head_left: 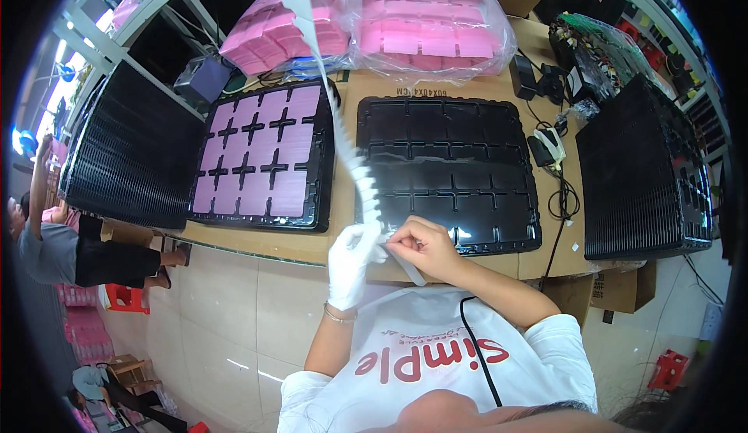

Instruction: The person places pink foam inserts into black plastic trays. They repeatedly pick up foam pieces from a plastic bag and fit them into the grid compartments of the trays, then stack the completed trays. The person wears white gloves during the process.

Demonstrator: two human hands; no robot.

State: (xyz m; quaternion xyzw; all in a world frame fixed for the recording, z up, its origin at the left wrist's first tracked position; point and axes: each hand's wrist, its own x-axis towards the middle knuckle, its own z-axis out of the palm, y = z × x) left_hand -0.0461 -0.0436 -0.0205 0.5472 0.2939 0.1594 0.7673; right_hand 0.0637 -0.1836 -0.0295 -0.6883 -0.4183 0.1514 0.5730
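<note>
A grey-purple box sits at the far left of the bench. On the right, a small white device lies near looped black cable; dark adapters are farther back. A cardboard box stands low on the right. Left, a person in grey and black is beside a red stool.

head view | left fisheye of pair | facing down | close above worktable

Workshop, cardboard-covered bench, stacked black trays (one stack at either side), bagged pink sheets, tiled floor
</note>
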